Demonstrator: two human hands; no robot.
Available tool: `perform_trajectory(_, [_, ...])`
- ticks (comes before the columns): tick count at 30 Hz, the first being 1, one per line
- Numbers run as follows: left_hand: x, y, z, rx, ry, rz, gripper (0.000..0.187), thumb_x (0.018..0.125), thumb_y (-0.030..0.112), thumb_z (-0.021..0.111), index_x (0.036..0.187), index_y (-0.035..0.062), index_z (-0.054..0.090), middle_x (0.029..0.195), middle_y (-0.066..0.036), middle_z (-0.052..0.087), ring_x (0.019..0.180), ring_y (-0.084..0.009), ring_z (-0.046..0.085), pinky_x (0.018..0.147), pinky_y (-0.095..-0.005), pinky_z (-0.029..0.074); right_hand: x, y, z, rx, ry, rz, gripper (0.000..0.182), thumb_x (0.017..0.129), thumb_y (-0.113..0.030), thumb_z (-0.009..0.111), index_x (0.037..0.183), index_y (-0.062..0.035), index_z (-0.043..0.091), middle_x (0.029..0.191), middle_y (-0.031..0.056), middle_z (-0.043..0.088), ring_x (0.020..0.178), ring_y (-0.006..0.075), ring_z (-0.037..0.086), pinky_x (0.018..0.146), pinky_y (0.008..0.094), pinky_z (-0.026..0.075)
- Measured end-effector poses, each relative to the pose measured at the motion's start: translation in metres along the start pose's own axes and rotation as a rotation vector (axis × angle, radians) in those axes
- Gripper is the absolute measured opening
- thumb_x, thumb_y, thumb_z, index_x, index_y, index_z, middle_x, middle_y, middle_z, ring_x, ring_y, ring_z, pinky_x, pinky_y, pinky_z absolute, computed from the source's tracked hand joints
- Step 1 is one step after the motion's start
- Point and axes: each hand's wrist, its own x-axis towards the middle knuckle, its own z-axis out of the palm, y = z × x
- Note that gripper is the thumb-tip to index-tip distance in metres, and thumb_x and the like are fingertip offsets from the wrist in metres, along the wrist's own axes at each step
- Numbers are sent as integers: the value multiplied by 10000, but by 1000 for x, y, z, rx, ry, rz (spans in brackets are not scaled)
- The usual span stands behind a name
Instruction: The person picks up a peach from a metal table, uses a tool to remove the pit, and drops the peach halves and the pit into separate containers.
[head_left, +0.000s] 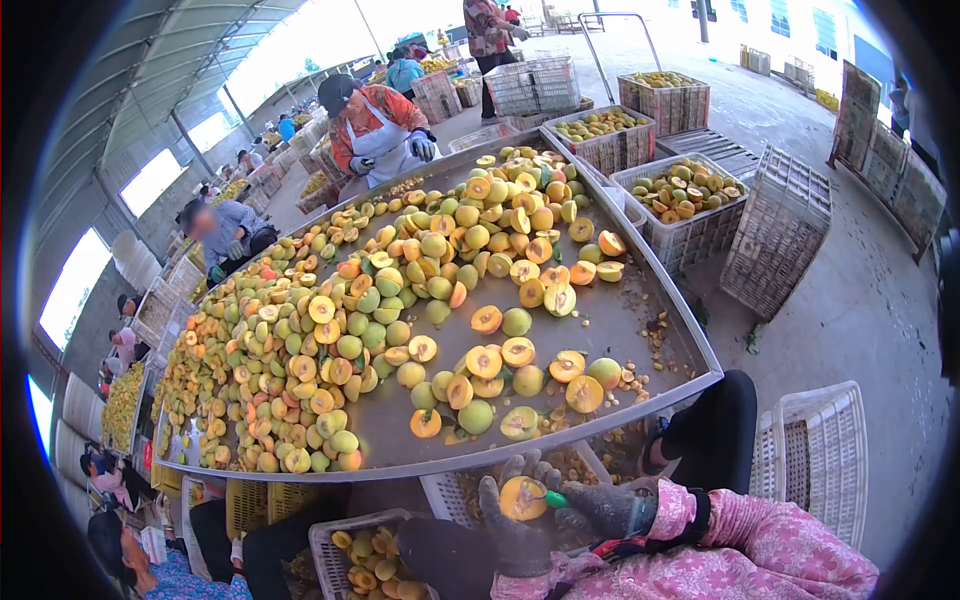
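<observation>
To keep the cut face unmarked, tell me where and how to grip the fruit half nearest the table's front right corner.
Bring the hand from the near table edge and pinch the rounded skin either side: the fruit half shows its cut face, and other fruit crowds its far side.

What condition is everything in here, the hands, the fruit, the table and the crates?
Left hand: gloved, holding fruit
Held fruit: cut open, orange flesh showing
Right hand: gloved, gripping green tool
Table fruit: mixed, whole and cut
Metal table: heaped left, sparser right
Crate beyond table's right edge: filled with fruit
White crate, lower right: no fruit visible
</observation>
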Motion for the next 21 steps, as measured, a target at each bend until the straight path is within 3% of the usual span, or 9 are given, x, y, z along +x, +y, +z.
perform_trajectory(4, [4,-1,-11,-33,-16,-11,555,914,467,382,1227,23,491,1175,-181,559,970,-336,560,884,-480,455,15,62,12,-368,108,-295,293,863,-221,573,1060,-16,503,845,146,570,668,270,617,579,367,478])
perform_trajectory(6, [6,-1,-17,-86,-77,-38,556,911,461,385,1201,3,508,1163,-197,562,972,-336,558,878,-480,458,37,152,34,203,102,-226,331,862,-238,562,1075,4,489,848,158,570,607,303,606,552,388,474])
perform_trajectory(10, [5,-1,-15,-12,-51,-8,550,909,452,389,1175,-11,522,1156,-210,563,968,-342,560,867,-493,460,33,133,24,84,86,-305,430,870,-257,543,1160,46,446,874,180,569,636,287,606,587,377,483])
perform_trajectory(12, [6,0,-22,-44,-62,-49,541,908,434,393,1171,-21,519,1157,-220,560,952,-343,562,853,-497,465,39,143,20,-1354,169,-999,552,873,-254,536,1268,85,354,878,194,564,643,270,594,615,357,488])
perform_trajectory(13, [5,0,-23,-44,-62,-49,541,908,434,393,1171,-21,519,1157,-220,560,952,-343,562,853,-497,465,37,137,20,-1354,169,-999,552,873,-254,536,1268,85,354,878,194,564,643,270,594,615,357,488])
perform_trajectory(15, [5,2,-24,-28,-24,-88,510,911,418,388,1123,-22,536,1137,-217,566,943,-344,564,843,-491,472,31,115,21,-215,-55,-240,589,893,-241,505,1323,97,285,948,224,546,710,266,591,665,334,488])
perform_trajectory(16, [4,2,-24,-29,-21,-89,510,911,418,388,1123,-22,536,1137,-217,566,943,-344,564,843,-491,472,33,127,20,-213,-56,-237,589,893,-241,505,1323,97,285,948,224,546,710,266,591,665,334,488])
perform_trajectory(18, [0,1,-21,-49,-38,-119,477,919,392,380,1064,-34,538,1085,-213,583,929,-344,571,839,-471,482,38,164,16,-619,-169,-600,565,915,-242,482,1335,75,276,999,234,539,768,279,590,698,325,483])
perform_trajectory(21, [-7,5,-10,256,-19,-41,444,926,355,373,1019,-50,529,1052,-220,584,944,-350,572,844,-462,486,23,94,0,-503,-400,-356,498,937,-234,448,1319,56,316,998,219,561,836,272,592,747,329,477])
